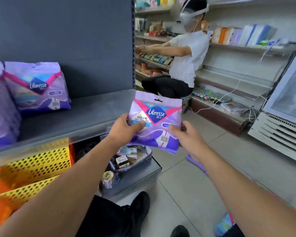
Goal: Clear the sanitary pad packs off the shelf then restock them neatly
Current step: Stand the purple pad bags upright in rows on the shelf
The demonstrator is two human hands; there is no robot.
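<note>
I hold a purple Libresse sanitary pad pack (156, 121) upright in the air, just off the right end of the grey shelf (85, 113). My left hand (124, 130) grips its left edge with the thumb across the front. My right hand (186, 135) grips its right edge the same way. A second purple pack (37, 87) stands on the shelf at the left, against the back panel. More purple packs (0, 106) stand at the far left edge, blurred. Other packs (197, 164) lie on the floor under my right arm.
Yellow perforated baskets (32, 168) sit on the shelf below. A lower shelf holds a box of small goods (126, 159). A person in a white shirt (183, 59) crouches in the aisle ahead, by wall shelves. A white chiller (284, 117) stands at the right. My dark shoe (138, 207) rests on floor tiles.
</note>
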